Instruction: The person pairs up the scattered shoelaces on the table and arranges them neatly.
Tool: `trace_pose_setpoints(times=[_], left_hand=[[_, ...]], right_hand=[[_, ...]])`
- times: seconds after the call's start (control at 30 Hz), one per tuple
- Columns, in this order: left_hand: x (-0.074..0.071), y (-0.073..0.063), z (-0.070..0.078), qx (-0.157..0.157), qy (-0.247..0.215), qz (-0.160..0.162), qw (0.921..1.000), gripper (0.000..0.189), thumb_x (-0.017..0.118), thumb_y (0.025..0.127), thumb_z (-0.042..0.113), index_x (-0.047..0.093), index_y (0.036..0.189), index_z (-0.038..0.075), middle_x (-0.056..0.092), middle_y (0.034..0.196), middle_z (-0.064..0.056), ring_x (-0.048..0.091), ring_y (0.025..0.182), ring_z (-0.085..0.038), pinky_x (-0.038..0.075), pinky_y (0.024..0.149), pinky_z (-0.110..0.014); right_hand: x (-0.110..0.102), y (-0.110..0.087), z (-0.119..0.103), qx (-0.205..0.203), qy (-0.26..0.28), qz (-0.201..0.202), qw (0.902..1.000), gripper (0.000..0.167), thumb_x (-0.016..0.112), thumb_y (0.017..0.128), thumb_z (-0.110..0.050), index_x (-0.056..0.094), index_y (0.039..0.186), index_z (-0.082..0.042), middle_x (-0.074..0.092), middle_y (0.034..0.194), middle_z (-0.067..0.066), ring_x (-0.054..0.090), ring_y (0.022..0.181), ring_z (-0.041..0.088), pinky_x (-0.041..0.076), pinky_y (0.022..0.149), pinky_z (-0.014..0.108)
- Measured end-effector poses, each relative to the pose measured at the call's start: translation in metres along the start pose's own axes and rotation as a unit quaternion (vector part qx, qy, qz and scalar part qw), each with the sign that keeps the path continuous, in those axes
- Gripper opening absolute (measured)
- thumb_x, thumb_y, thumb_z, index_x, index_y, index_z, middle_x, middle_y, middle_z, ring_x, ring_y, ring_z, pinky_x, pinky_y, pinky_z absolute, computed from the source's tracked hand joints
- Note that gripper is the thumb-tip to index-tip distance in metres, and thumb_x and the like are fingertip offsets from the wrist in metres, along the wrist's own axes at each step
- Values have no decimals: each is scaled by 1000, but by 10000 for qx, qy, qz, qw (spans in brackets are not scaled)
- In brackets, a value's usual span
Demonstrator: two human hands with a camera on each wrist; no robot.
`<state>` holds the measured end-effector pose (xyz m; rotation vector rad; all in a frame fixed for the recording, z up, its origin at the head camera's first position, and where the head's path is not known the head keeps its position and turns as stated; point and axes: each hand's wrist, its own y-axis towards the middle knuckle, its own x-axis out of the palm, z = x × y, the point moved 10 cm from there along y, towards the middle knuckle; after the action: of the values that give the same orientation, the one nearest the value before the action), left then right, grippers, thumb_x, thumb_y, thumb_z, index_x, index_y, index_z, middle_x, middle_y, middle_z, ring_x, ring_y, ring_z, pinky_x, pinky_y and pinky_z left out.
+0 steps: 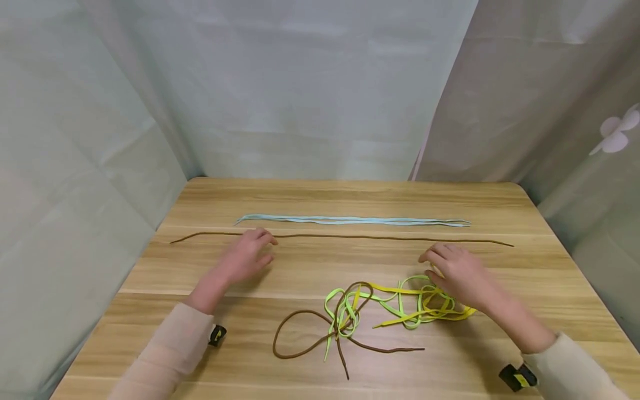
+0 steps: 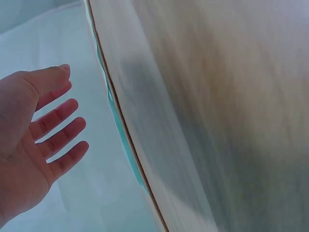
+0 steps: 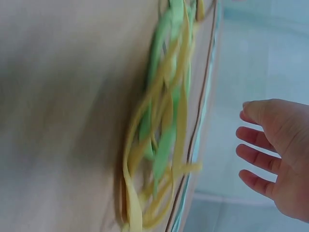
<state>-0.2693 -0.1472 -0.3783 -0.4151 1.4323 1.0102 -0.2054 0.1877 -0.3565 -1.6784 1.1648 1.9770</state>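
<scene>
Left hand: held [image 1: 245, 256] over the left side of the table [image 1: 240, 364]; fingers loosely parted, nothing in its grip; the straight brown lace [image 1: 345, 236] passes just beyond it.
Right hand: fingers [image 3: 258, 162] bent a little, grasping nothing; the hand [image 1: 462, 276] hovers over the right end of the tangle.
Tangle: yellow lace [image 3: 181, 125] and green lace [image 3: 164, 150] interlaced, near side, centre to right; looped brown lace [image 1: 390, 350] crosses its left end.
Far side: pale blue laces [image 1: 360, 220] stretched left to right, beyond the straight brown lace.
</scene>
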Motion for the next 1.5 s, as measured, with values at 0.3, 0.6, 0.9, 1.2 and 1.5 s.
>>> trace_pose_setpoints(times=[0.3,0.6,0.9,1.2,1.5], left_hand=[[5,-12,33,596,-75,139,9981,28,77,73,16,65,97,8,60,100,-6,59,92,-23,49,78,-38],[10,-25,50,575,-289,-59,9979,28,77,74,17,64,98,11,59,105,-4,57,97,-21,48,83,-38],[10,-27,61,612,-310,-63,9976,29,76,75,19,64,100,11,59,108,-6,57,101,-22,47,86,-40],[5,-26,70,731,-277,-10,9969,30,77,74,19,64,100,12,59,107,-3,57,100,-21,47,86,-40],[1,-17,91,971,-211,-198,9949,28,75,76,20,63,100,13,59,104,-1,56,100,-20,47,85,-38]], right_hand=[[22,-5,-55,-473,557,-191,9971,29,78,70,-17,65,96,-15,59,91,-6,57,84,11,50,71,35],[37,-13,-99,-921,852,-453,9911,28,75,72,-26,62,96,-20,56,90,-10,53,83,7,48,71,31],[53,-20,-124,-1159,956,-1162,9818,25,72,74,-36,56,91,-26,47,85,-15,44,78,3,39,67,23],[55,-19,-129,-1122,771,-1052,9851,16,67,79,-22,52,78,-26,43,77,-16,43,72,3,36,62,20],[41,-8,-119,-999,928,-598,9889,17,68,77,-12,55,83,-22,52,80,-14,52,74,3,46,67,25]])
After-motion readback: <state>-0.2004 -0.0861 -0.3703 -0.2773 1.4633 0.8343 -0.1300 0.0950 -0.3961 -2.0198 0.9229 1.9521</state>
